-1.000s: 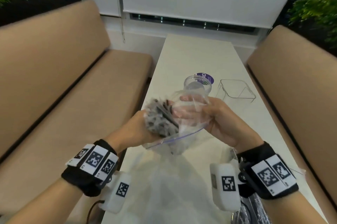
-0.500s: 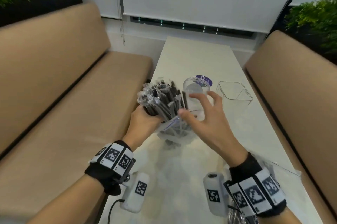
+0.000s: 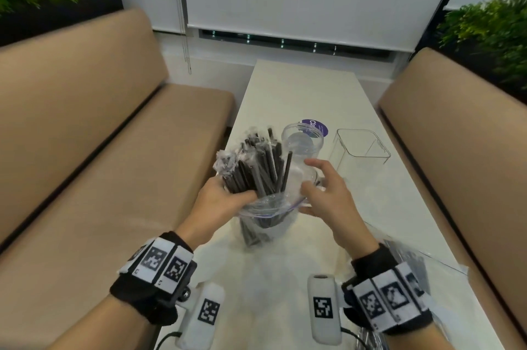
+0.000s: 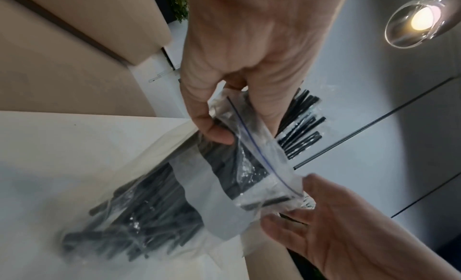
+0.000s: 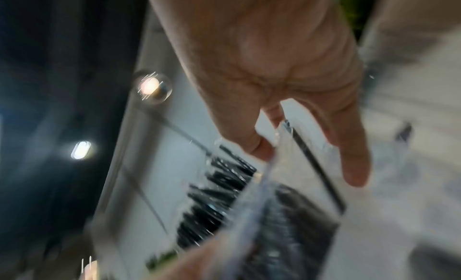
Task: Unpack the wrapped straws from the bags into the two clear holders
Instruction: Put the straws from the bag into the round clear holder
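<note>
**Straws half out of the bag at centre frame**

The left hand (image 3: pixel 219 201) curls its fingers and thumb round a bundle of black wrapped straws (image 3: pixel 256 167), gripping it just above the mouth of a clear zip bag (image 3: pixel 268 215). The bundle's long axis runs up the frame, tilted toward the upper left, lower ends inside the bag. The right hand (image 3: pixel 328 195) has its fingers spread and loosely bent, fingertips touching the bag's rim. Behind stand a round clear holder (image 3: pixel 302 144) and, at right, a square clear holder (image 3: pixel 362 147) on the white table (image 3: pixel 308 93).

Round holder (image 3: pixel 302 147) left of square holder (image 3: pixel 360 150), behind bag (image 3: pixel 266 218).
</note>
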`<state>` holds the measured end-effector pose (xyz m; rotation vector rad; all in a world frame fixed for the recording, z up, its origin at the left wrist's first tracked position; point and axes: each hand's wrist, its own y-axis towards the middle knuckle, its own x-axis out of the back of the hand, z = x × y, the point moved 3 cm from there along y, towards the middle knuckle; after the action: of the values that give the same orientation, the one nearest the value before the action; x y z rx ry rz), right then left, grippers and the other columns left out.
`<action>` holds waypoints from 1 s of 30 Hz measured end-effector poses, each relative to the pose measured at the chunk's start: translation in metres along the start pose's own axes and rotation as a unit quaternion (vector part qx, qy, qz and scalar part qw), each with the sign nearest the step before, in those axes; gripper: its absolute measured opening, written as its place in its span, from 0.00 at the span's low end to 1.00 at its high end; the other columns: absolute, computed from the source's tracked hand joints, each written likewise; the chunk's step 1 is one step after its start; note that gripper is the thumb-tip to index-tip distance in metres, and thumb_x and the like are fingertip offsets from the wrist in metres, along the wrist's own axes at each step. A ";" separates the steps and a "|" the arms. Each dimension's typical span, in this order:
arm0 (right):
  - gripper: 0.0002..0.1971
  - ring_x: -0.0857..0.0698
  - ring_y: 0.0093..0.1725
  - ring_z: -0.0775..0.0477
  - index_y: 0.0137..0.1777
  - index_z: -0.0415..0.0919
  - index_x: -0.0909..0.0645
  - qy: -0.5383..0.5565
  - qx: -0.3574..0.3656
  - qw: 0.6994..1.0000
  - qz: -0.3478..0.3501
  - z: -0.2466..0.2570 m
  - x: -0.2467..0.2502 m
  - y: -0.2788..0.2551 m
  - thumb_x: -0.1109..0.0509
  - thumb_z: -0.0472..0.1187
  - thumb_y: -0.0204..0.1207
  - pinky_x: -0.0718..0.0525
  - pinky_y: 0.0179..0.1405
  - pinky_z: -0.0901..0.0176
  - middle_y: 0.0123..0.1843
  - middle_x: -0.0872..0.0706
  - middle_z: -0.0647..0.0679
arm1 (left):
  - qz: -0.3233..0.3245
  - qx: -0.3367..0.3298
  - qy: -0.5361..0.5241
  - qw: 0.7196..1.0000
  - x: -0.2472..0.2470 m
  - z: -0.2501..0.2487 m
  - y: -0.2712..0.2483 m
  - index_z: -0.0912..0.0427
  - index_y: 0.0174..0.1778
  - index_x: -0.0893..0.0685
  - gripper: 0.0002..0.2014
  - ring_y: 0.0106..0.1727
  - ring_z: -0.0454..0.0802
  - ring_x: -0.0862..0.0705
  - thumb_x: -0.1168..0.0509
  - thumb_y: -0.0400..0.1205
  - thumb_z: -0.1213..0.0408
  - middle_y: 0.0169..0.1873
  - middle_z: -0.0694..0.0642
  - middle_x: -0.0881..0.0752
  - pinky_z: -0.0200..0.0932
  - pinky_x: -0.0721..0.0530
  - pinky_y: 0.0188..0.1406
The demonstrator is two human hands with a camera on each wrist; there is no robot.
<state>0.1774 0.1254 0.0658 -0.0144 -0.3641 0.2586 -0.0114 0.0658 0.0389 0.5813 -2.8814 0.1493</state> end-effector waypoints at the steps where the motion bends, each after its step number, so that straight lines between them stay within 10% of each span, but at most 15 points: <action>1: 0.18 0.15 0.49 0.45 0.65 0.56 0.24 -0.088 0.027 0.996 -0.015 -0.001 -0.001 -0.001 0.31 0.41 0.77 0.12 0.49 0.54 0.48 0.18 0.39 | -0.013 -0.006 -0.002 1.000 0.000 0.001 -0.002 0.51 0.37 0.10 0.06 0.36 0.40 0.11 0.24 0.72 0.68 0.33 0.48 0.07 0.39 0.11 0.39; 5: 0.13 0.15 0.31 0.53 0.57 0.51 0.17 -0.070 0.087 0.993 -0.036 0.001 0.001 -0.001 0.26 0.40 0.73 0.10 0.44 0.42 0.30 0.15 0.38 | -0.013 -0.052 0.023 0.998 -0.006 0.004 -0.006 0.58 0.37 0.12 0.04 0.32 0.41 0.18 0.23 0.72 0.65 0.31 0.49 0.13 0.34 0.19 0.32; 9: 0.21 0.12 0.46 0.40 0.61 0.45 0.15 0.156 -0.017 0.981 0.110 0.007 0.001 -0.002 0.36 0.24 0.76 0.14 0.51 0.48 0.50 0.07 0.34 | 0.033 -0.053 0.014 0.998 -0.005 -0.002 -0.006 0.45 0.36 0.12 0.12 0.34 0.28 0.12 0.25 0.74 0.70 0.30 0.36 0.09 0.22 0.19 0.32; 11: 0.25 0.12 0.51 0.38 0.66 0.42 0.17 0.223 -0.067 0.959 0.164 0.007 0.002 -0.001 0.43 0.20 0.77 0.16 0.53 0.48 0.57 0.09 0.33 | 0.037 -0.060 0.025 0.997 -0.003 -0.003 -0.004 0.50 0.42 0.10 0.10 0.44 0.36 0.09 0.25 0.72 0.70 0.40 0.44 0.06 0.33 0.12 0.42; 17: 0.15 0.14 0.38 0.43 0.57 0.44 0.16 -0.186 0.072 0.978 -0.057 -0.006 0.012 0.004 0.36 0.30 0.75 0.18 0.41 0.56 0.36 0.15 0.45 | 0.030 -0.069 0.092 0.993 -0.002 0.008 0.002 0.58 0.44 0.14 0.12 0.43 0.58 0.12 0.26 0.67 0.59 0.44 0.61 0.10 0.49 0.15 0.38; 23: 0.22 0.11 0.32 0.41 0.52 0.31 0.19 0.252 -0.101 0.962 0.019 -0.022 0.000 0.014 0.49 0.15 0.70 0.09 0.37 0.51 0.29 0.11 0.38 | 0.136 -0.006 0.104 0.985 -0.013 0.020 0.000 0.49 0.67 0.27 0.41 0.63 0.40 0.23 0.16 0.60 0.48 0.64 0.45 0.26 0.40 0.21 0.61; 27: 0.25 0.13 0.34 0.41 0.50 0.32 0.20 0.381 -0.170 0.905 0.082 -0.033 -0.020 0.017 0.55 0.13 0.69 0.10 0.30 0.56 0.38 0.14 0.32 | 0.130 -0.020 0.008 0.991 -0.020 0.024 -0.002 0.52 0.63 0.17 0.32 0.53 0.31 0.13 0.16 0.63 0.71 0.51 0.42 0.10 0.28 0.16 0.51; 30: 0.20 0.24 0.25 0.48 0.47 0.37 0.18 0.241 -0.129 0.961 0.046 -0.053 -0.024 0.021 0.48 0.17 0.74 0.22 0.22 0.62 0.34 0.21 0.39 | 0.066 -0.001 -0.018 0.998 -0.016 0.040 0.005 0.56 0.55 0.12 0.24 0.55 0.46 0.10 0.19 0.65 0.77 0.50 0.50 0.08 0.41 0.14 0.56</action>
<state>0.1697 0.1412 0.0064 -0.3475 0.0920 0.2891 -0.0061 0.0706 -0.0035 0.3971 -2.9554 0.1562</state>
